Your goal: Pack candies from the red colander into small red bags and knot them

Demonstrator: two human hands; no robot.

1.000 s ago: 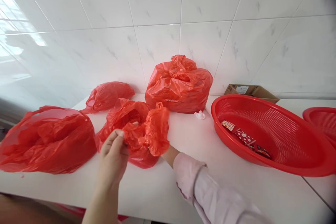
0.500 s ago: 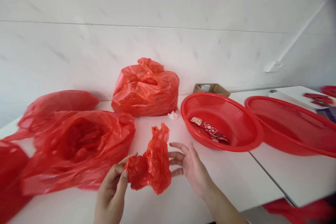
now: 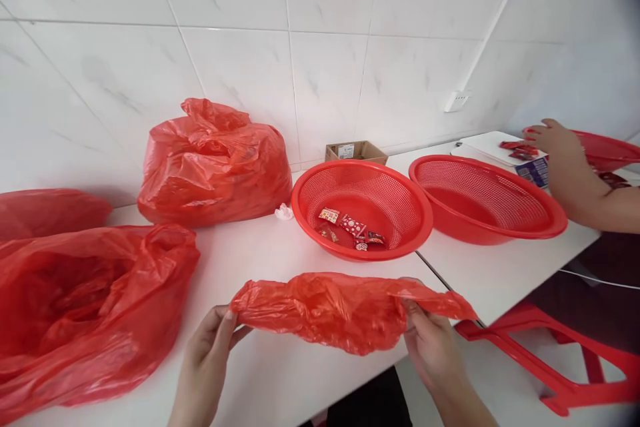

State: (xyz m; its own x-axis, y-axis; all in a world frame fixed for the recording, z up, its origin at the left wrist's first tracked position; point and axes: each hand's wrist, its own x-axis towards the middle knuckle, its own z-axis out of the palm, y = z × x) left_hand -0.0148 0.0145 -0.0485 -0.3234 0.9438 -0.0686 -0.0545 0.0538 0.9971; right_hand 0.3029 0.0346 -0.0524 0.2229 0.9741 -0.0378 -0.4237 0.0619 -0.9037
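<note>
- Bag [image 3: 345, 313]: red, crumpled, drawn out between both hands at the lower centre of the frame, below the basket [image 3: 370, 205].
- Left hand [image 3: 203, 350]: thumb and fingers pinched together on the bag's left end.
- Right hand [image 3: 434, 350]: thumb closed on the bag, fingers partly hidden behind; the right end trails free.
- Step, as judged: spreading the bag lengthwise.
- Next move, as judged: calls for steady pinches while the creases are eased apart.

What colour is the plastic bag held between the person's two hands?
The plastic bag is red, seen best in the head view.
</note>
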